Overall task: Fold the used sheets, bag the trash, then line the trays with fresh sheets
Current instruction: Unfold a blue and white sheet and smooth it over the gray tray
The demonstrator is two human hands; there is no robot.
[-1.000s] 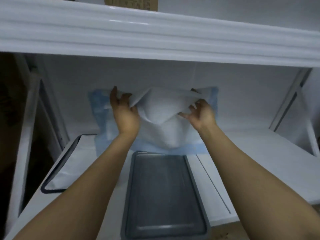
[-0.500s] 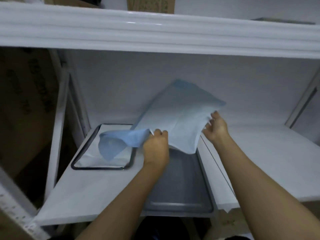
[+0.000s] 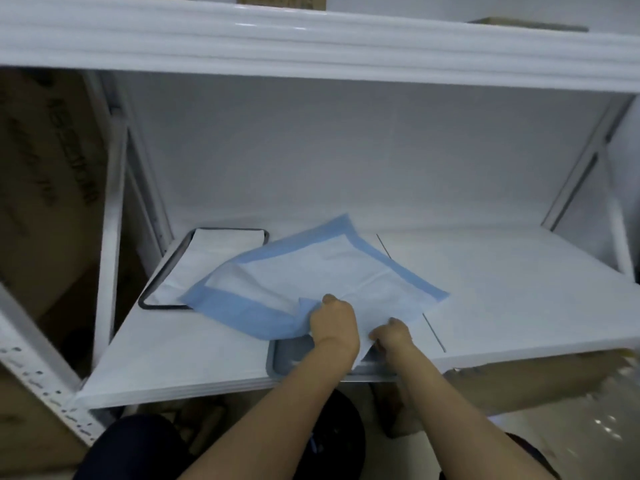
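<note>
A white sheet with a blue border point(image 3: 311, 275) lies spread over the grey tray point(image 3: 287, 358) at the shelf's front, hiding most of it. My left hand point(image 3: 334, 322) grips the sheet's near edge where the blue border bunches up. My right hand point(image 3: 393, 336) pinches the near edge just to the right, at the tray's front rim. A second, dark-rimmed tray point(image 3: 162, 303) at the back left holds a white sheet point(image 3: 207, 258), and the blue-bordered sheet overlaps its right side.
The white shelf point(image 3: 502, 289) stretches to the right, under a thick upper shelf edge point(image 3: 311, 43). White uprights point(image 3: 110, 220) frame the left side, with cardboard boxes point(image 3: 45, 168) beyond. Dark items sit on the floor below.
The sheet has come down from the air and now lies flat over the front tray. Both hands have moved toward me to its near edge.
</note>
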